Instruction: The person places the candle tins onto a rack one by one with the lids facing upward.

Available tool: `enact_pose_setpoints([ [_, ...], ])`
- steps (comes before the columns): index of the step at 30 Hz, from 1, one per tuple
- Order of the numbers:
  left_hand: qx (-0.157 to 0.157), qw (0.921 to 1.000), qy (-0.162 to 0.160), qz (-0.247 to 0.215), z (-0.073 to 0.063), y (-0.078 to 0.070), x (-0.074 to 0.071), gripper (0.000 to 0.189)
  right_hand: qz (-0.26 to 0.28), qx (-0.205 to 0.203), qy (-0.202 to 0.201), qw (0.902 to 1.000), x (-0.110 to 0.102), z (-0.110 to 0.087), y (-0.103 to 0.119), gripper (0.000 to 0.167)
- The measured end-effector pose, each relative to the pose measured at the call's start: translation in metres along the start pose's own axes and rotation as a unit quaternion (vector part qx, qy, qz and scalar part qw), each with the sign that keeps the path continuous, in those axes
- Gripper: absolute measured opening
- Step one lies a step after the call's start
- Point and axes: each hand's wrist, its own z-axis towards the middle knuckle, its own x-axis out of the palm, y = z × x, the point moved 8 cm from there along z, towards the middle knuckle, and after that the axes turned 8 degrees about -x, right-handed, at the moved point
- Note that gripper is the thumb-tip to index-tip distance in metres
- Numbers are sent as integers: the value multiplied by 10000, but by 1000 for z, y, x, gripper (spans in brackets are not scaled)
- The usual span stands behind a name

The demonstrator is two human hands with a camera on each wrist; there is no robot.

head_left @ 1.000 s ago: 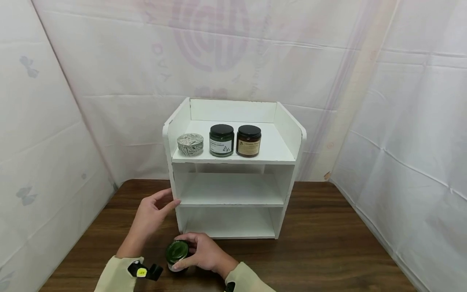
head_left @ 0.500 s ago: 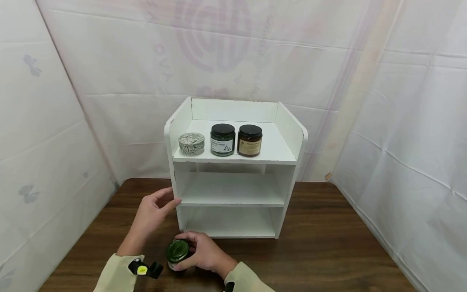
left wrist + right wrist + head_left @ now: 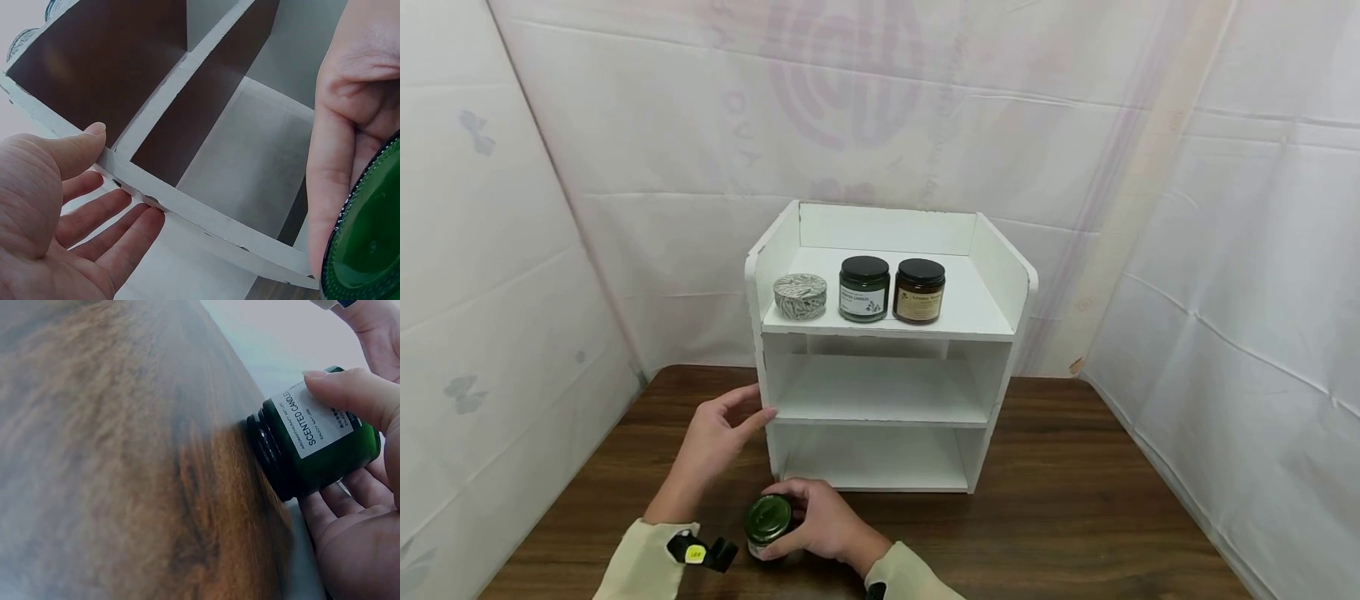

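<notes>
My right hand (image 3: 829, 521) grips a green glass scented candle jar (image 3: 325, 440) by its sides. The jar is upside down, its black lid toward the wooden table and its glass base facing up. A white label is on its side, with my right thumb over part of it. My left hand (image 3: 711, 437) holds the left side panel of a white shelf unit (image 3: 880, 421), thumb on the front edge and fingers along the outer face, as the left wrist view shows.
On the top shelf stand a round patterned tin (image 3: 801, 297), a dark green candle jar (image 3: 864, 289) with a black lid, and an amber jar (image 3: 919, 292) with a black lid. The brown wooden table (image 3: 1075, 500) carries the unit. White sheets (image 3: 662, 150) hang behind and at both sides.
The head view has shifted slightly, so the scene sits a little further right. Both hands keep their hold, and the jar stays by the unit's front left corner.
</notes>
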Motion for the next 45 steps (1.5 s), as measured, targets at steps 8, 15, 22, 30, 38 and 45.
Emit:
enact_pose_setpoints([
  [8,24,10000,-20,8,2,2,0,51,-9,-94,94,9999,0,-4,6,56],
  [15,22,10000,-5,23,2,4,1,51,-3,-180,248,9995,3,-9,13,57],
  [22,45,9998,34,-196,2,0,4,50,-65,-241,318,9992,1,-16,18,57],
  [30,12,9999,-12,-156,-1,-1,0,49,43,-289,263,9992,1,-23,25,55],
  [38,31,10000,-66,13,0,1,-1,49,-38,-492,222,9985,-3,-31,35,56],
  [45,29,10000,-14,16,0,1,-1,50,-61,-617,257,9977,-5,-38,40,55],
])
